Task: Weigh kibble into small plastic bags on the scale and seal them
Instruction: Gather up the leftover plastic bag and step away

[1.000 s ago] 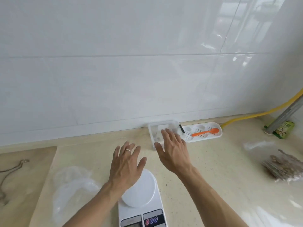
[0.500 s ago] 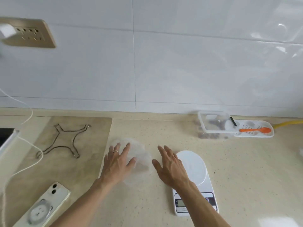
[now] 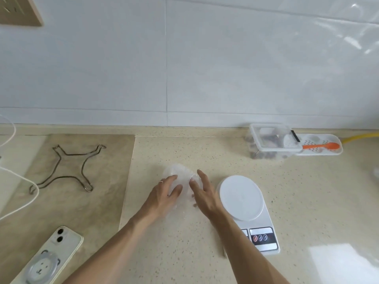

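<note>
A crumpled pile of small clear plastic bags [image 3: 178, 171] lies on the beige counter just left of the scale. My left hand [image 3: 164, 194] rests on the pile's left side, fingers extended, a ring on one finger. My right hand [image 3: 203, 193] lies on its right side, thumb touching the plastic, fingers apart. Neither hand has a bag lifted. The white digital scale [image 3: 242, 198] stands to the right with a bare round platter; my right forearm crosses its near left corner. A clear lidded box of brown kibble [image 3: 270, 141] sits at the back wall.
An orange spoon [image 3: 321, 146] lies on a white perforated tray [image 3: 328, 153] beside the kibble box. A wire trivet [image 3: 67, 167] and a phone [image 3: 51, 257] lie on the left slab. White cable [image 3: 18, 177] runs at far left; a yellow hose [image 3: 361, 137] far right.
The view swung left and down. Both hands moved from above the scale to the bag pile; the right hand now touches the bags beside the left.
</note>
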Demonstrator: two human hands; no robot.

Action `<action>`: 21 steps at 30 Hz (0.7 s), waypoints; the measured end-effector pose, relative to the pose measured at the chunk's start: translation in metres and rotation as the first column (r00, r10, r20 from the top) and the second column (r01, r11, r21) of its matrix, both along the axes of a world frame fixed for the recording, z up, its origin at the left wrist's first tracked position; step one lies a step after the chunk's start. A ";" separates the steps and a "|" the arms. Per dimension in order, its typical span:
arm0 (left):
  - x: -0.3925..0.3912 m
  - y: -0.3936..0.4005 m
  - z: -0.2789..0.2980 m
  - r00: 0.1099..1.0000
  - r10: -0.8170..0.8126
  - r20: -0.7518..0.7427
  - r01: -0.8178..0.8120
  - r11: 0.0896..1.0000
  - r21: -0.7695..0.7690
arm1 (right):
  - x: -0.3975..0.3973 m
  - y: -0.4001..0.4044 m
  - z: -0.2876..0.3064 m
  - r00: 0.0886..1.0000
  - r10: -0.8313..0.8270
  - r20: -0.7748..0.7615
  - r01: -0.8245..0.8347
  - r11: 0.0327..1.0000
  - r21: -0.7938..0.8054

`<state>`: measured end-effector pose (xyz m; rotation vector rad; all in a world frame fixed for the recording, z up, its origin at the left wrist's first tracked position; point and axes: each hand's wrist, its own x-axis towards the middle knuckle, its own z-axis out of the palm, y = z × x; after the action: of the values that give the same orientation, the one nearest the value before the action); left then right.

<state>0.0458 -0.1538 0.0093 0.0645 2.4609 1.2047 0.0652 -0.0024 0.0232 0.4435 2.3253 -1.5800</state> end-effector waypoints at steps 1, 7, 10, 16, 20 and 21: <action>0.001 0.006 0.005 1.000 0.004 -0.017 -0.004 0.999 0.040 | 0.003 0.004 0.006 1.000 -0.027 -0.004 0.027 0.999 -0.018; 0.020 0.061 0.037 0.985 -0.050 -0.168 0.071 0.990 0.125 | 0.036 0.054 0.041 0.969 -0.246 0.030 0.247 0.949 -0.198; 0.040 0.101 0.052 0.956 -0.115 -0.271 0.150 0.982 0.113 | 0.075 0.088 0.068 0.944 -0.328 -0.020 0.308 0.904 -0.297; 0.122 0.195 0.088 0.880 -0.337 -0.333 0.409 0.895 0.176 | 0.189 0.169 0.097 0.833 -0.535 -0.138 0.516 0.843 -0.153; 0.205 0.253 0.111 0.822 -0.484 -0.300 0.558 0.791 0.251 | 0.297 0.218 0.110 0.715 -0.678 -0.174 0.651 0.735 -0.188; 0.228 0.266 0.115 0.800 -0.525 -0.292 0.594 0.760 0.262 | 0.326 0.227 0.112 0.688 -0.704 -0.176 0.680 0.710 -0.183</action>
<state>0.2734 0.1117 0.1245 1.0036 2.0981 1.3588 0.3916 0.2248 0.1350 1.3128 2.3547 -2.1695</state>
